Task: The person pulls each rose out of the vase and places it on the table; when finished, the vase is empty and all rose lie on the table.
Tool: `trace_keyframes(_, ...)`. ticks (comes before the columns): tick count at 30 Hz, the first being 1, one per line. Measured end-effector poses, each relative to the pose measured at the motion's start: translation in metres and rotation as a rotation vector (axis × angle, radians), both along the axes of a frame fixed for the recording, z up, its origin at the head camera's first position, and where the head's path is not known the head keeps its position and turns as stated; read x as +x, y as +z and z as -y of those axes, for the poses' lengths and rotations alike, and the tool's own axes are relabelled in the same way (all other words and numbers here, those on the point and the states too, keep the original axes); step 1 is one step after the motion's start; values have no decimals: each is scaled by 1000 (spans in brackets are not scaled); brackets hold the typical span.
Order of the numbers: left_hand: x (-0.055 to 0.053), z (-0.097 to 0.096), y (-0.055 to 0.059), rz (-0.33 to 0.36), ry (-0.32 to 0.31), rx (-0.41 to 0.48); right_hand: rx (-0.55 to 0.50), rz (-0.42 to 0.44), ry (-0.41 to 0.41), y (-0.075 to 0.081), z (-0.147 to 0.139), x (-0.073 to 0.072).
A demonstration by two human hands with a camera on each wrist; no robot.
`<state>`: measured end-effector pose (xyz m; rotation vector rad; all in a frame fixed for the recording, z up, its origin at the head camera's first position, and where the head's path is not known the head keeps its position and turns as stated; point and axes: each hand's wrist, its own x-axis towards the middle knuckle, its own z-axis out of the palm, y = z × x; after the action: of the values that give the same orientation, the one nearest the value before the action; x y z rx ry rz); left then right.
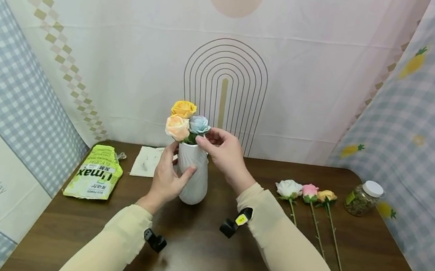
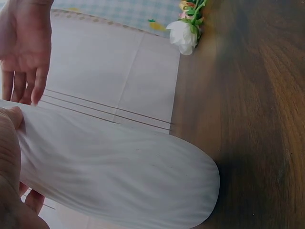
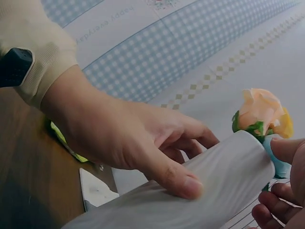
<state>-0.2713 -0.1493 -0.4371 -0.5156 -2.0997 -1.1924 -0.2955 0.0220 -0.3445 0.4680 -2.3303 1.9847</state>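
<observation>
A ribbed white vase [image 1: 192, 174] stands on the brown table, its side gripped by my left hand [image 1: 167, 175]. In the right wrist view the left thumb lies along the vase wall, with the other fingers round the far side. Three artificial roses rise from its mouth: a yellow rose [image 1: 184, 109], a peach rose [image 1: 177, 127] and a light blue rose [image 1: 199, 124]. At the rim, my right hand [image 1: 225, 150] pinches the blue rose just under its bloom between thumb and forefinger. The other right fingers [image 2: 29, 83] hang loosely curled, and the stems are hidden inside the vase.
To the right lie a white rose [image 1: 289, 189], a pink rose [image 1: 309, 192] and an orange-yellow rose [image 1: 326, 196] on long stems. Beyond them is a white-lidded jar [image 1: 364, 199]. A green bag [image 1: 96, 174] and a white cloth [image 1: 147, 161] lie left. Curtains surround the table.
</observation>
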Motion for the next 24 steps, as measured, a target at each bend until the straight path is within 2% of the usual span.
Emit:
trace_keyframes(6, 0, 0, -1, 0, 4, -7, -20, 71, 45, -3, 10, -5)
trace_keyframes(9, 0, 0, -1, 14, 11, -12, -31, 135, 64, -4, 14, -8)
trace_keyframes(15, 1, 0, 0, 28, 18, -17, -81, 231, 59, -2, 21, -10)
trace_keyframes(19, 0, 0, -1, 24, 20, -18, -125, 226, 28, -2, 23, -11)
trace_keyframes(24, 0, 0, 0, 34, 19, -12, -189, 179, 17, 1, 24, -11)
